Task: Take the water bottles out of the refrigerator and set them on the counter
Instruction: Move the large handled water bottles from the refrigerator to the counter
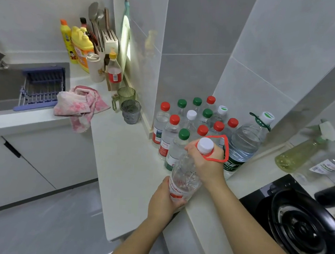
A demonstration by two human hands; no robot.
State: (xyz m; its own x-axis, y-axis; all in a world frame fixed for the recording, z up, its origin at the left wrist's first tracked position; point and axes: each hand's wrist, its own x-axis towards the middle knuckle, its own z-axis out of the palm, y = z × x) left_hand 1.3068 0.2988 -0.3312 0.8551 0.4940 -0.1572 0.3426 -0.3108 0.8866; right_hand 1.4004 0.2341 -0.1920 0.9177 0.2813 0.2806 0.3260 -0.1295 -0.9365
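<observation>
One big bottle (pixel 185 176), left hand (pixel 162 199) gripping low, right hand (pixel 206 166) its neck; set down tilted, it could topple small bottles (pixel 173 127) at twelve o'clock.

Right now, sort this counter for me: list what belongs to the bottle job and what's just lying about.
Job: big white-capped bottle, gripped by left hand and right hand; small capped bottles; green-label jug; counter.
Lying about: pink towel; grey cup; green mug; detergent bottles; spray bottle; stove burner.

a home kitchen: sink (pixel 3 87) at nine o'clock, gas burner (pixel 302 225) at four, dish soap (pixel 82 46) on the counter (pixel 120 163) at eleven.
</observation>
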